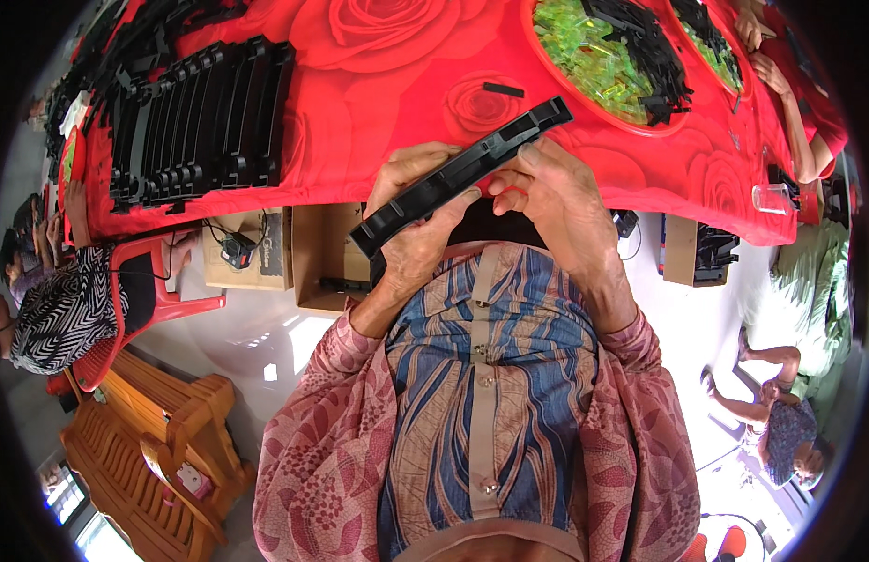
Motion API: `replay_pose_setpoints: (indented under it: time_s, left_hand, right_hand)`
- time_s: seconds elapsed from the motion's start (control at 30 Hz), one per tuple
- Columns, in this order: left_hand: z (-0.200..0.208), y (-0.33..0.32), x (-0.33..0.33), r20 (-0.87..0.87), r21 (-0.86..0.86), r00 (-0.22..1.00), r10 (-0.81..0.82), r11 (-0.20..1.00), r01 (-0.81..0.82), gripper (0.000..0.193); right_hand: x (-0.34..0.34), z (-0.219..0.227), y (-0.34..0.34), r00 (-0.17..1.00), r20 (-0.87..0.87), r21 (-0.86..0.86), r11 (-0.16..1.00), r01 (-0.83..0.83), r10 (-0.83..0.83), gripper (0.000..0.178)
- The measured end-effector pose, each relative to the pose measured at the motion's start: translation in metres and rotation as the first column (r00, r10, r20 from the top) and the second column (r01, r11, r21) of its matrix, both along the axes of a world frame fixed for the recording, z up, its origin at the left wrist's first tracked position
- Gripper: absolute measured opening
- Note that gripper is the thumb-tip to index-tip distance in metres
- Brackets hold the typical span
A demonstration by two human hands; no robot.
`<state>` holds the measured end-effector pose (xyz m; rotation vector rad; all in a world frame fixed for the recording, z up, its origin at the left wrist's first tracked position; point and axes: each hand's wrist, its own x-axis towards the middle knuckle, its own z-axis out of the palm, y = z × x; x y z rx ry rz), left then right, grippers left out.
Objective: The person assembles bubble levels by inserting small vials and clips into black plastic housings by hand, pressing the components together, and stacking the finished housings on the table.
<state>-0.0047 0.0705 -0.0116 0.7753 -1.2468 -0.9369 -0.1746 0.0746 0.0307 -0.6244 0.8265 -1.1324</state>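
Observation:
A long black plastic strip [462,173] with slots and clips is held aslant above the table's near edge, its right end higher. My left hand [417,211] is closed around its lower left half, thumb along the near side. Close to the strip's upper right end, my right hand [556,192] has its fingers curled, with fingertips against the strip's near edge. Whether a small piece is also between those fingertips, I cannot make out. Just beyond the strip, a short black bar [504,90] lies on the red rose-patterned tablecloth [397,103].
Similar black strips [209,122] lie in a row at left. At right, a red tray [631,126] holds yellow-green translucent pieces and black parts. Cardboard boxes [312,272] stand below the table. Other people's arms [786,103] are at the right; a red chair [158,300] is at left.

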Motion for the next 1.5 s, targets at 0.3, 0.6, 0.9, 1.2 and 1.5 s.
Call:
replay_pose_setpoints:
  time_s: [0.3, 0.6, 0.9, 1.2, 1.5]
  left_hand:
    - [-0.005, 0.005, 0.019, -0.084, 0.301, 0.922, -0.377, 0.873, 0.384, 0.034]
    - [-0.005, 0.0, 0.021, -0.265, 0.421, 0.854, -0.447, 0.743, 0.52, 0.045]
    - [0.007, -0.016, 0.04, -0.137, 0.443, 0.558, -0.818, 0.453, 0.774, 0.083]
    - [0.007, 0.0, -0.008, -0.339, 0.537, 0.741, -0.579, 0.528, 0.658, 0.038]
    - [-0.007, 0.002, -0.015, -0.312, 0.515, 0.785, -0.536, 0.598, 0.614, 0.045]
  right_hand:
    - [-0.008, 0.009, -0.004, 0.984, -0.108, -0.059, 0.989, 0.138, -0.143, 0.029]
    - [-0.02, 0.021, -0.011, 0.958, -0.171, -0.229, 0.955, 0.19, -0.232, 0.02]
    - [-0.026, 0.019, -0.021, 0.95, -0.227, -0.233, 0.959, 0.163, -0.217, 0.018]
    - [0.003, 0.008, -0.018, 0.91, -0.311, -0.244, 0.948, 0.204, -0.275, 0.031]
    - [0.012, 0.008, -0.011, 0.932, -0.266, -0.191, 0.961, 0.201, -0.248, 0.031]
